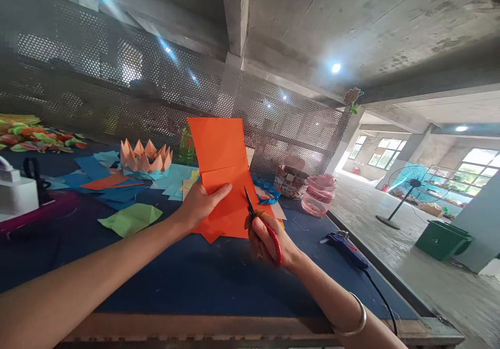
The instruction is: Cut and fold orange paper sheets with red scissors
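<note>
My left hand (pixel 201 203) grips a folded orange paper sheet (pixel 221 156) by its lower left edge and holds it upright above the blue table (pixel 187 276). My right hand (pixel 269 239) is closed on red-handled scissors (pixel 260 221); their dark blades point up and touch the paper's lower right edge. More orange paper (pixel 230 226) lies on the table under the hands.
Blue, green and orange paper scraps (pixel 130 219) litter the left. A folded paper crown (pixel 145 156) stands behind them. A woven basket (pixel 291 181) and pink container (pixel 319 194) sit at the right. A blue glue gun (pixel 346 247) lies near the right edge. A perforated metal screen (pixel 156 94) backs the table.
</note>
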A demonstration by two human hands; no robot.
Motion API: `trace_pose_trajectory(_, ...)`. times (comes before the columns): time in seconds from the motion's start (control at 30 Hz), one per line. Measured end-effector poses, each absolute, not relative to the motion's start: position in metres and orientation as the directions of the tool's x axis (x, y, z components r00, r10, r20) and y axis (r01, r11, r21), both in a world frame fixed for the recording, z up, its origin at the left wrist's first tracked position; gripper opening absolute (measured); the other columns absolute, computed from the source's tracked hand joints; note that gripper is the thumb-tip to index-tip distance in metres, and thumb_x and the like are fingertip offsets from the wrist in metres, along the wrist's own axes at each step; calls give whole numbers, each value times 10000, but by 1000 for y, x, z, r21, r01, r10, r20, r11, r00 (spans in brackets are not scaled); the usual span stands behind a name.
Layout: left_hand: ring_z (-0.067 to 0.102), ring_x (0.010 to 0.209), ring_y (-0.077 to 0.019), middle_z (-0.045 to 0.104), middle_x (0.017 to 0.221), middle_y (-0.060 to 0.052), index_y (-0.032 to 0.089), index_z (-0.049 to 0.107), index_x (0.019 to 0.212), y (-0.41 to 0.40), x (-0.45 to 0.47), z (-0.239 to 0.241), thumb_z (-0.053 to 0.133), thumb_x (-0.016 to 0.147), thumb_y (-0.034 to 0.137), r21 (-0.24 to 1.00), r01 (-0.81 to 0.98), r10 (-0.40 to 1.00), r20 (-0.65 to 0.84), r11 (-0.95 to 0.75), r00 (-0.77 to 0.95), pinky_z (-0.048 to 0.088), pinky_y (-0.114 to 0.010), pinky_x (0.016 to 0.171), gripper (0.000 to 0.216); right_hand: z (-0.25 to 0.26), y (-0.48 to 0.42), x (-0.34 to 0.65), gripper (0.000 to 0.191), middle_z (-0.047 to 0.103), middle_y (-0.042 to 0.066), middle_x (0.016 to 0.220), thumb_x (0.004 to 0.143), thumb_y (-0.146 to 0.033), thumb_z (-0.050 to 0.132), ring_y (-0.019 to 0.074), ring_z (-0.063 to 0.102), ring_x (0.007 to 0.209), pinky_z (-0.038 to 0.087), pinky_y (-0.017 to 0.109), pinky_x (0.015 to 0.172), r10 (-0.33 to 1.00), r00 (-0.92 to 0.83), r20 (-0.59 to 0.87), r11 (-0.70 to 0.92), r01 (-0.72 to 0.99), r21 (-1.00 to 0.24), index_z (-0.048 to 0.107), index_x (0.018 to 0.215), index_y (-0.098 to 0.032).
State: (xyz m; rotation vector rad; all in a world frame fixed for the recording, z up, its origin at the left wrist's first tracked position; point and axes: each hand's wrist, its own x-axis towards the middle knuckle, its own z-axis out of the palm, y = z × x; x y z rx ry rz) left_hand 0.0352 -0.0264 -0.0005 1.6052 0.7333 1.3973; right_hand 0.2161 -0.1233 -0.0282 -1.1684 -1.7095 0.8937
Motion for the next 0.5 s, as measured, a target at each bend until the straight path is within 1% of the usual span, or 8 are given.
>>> trace_pose_trajectory(0.1,653,1077,-337,738,1114,-112,195,722,1053,-28,36,-1,721,705,486,877,-109,850,481,-468,214,542,-407,847,454,-28,-123,216,545,491,-60,448,863,-722,405,105,469,345,350,205,373,945,-196,262,313,308,-898,487,886,-183)
trace_pose_trajectory(0.2,658,1065,-334,747,1089,-105,200,737,1017,-30,37,-2,724,703,487,871,-117,841,492,-478,223,537,-409,863,425,-29,-122,216,530,475,-66,448,865,-709,424,98,452,340,336,198,365,942,-191,275,322,297,-899,491,888,-183)
trace_pose_trajectory(0.4,677,1034,-298,751,1090,-66,225,735,998,-33,38,-2,705,737,485,864,-195,821,503,-465,271,547,-362,827,370,-31,-121,215,499,458,-71,461,874,-678,455,85,423,330,315,191,336,939,-168,300,336,261,-905,493,875,-181)
trace_pose_trajectory(0.5,679,1026,-296,752,1084,-66,225,730,999,-33,38,-2,702,748,467,867,-171,825,498,-467,268,548,-363,822,349,-32,-121,214,488,428,-87,442,865,-673,480,72,381,311,298,181,318,944,-157,292,321,217,-922,486,852,-185)
